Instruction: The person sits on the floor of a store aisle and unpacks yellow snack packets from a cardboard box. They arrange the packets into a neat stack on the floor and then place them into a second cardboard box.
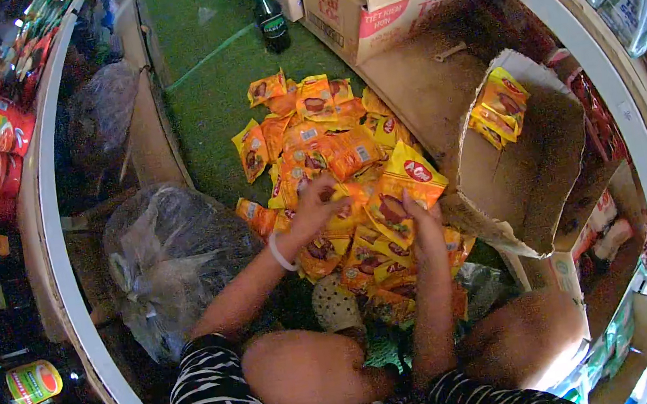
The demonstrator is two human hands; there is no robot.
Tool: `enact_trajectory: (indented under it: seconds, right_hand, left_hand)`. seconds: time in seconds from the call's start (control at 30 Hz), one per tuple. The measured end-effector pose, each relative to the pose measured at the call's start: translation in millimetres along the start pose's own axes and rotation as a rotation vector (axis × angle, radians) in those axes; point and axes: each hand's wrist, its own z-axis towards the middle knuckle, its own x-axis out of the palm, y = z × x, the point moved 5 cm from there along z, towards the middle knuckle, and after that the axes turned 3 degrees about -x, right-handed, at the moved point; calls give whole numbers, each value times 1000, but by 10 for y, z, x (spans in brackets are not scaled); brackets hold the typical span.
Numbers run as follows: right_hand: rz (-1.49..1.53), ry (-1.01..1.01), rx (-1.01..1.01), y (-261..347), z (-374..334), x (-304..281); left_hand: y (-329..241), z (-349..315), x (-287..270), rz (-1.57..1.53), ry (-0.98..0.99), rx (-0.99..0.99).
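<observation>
A heap of small yellow-and-orange seasoning packets (309,155) lies on the green floor in front of my knees. My right hand (425,225) grips a yellow packet (405,183) with a red oval and a brown food picture, held up over the heap's right side. Just left of it, my left hand (317,213), with a pale band at the wrist, is over the middle of the heap. Its fingers are bent and drawn together; whatever is between them is too unclear to name. To the right, an open cardboard box (530,191) holds several similar packets (501,109).
A dark bottle with a white cap (272,21) stands beyond the heap. Behind the open box is a larger carton (387,5). On the left sits a bulky clear plastic bag (175,254). Shelves with packaged goods curve along both sides.
</observation>
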Motion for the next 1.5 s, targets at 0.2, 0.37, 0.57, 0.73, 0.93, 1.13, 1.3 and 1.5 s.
enact_trajectory:
  seconds: [0.2,0.37,0.57,0.73,0.93,1.13,1.3,1.5]
  right_hand:
    - [-22,-42,118,-141,12,28]
    - [277,273,410,-278,-322,510]
    - [-62,275,422,-573,-335,460]
    - [120,313,345,-635,-185,424]
    - [-478,-142,250,-403,-189,289]
    - [-649,-111,-181,-194,90,136]
    - [-921,-241,-499,-115,15,153]
    - [-1166,-419,-750,-49,-77,182]
  left_hand:
    - [-755,-99,-683,-104,49,10]
    - [-959,-171,-514,129,186,-13]
    - [-959,-133,-408,327,151,112]
    - [-906,-162,-341,-257,-91,-151]
    - [-74,-419,28,124,-168,-104]
    - [-80,-353,151,-204,31,-152]
    - [-25,-293,254,-176,-72,-78]
    - [191,-371,244,124,-249,28]
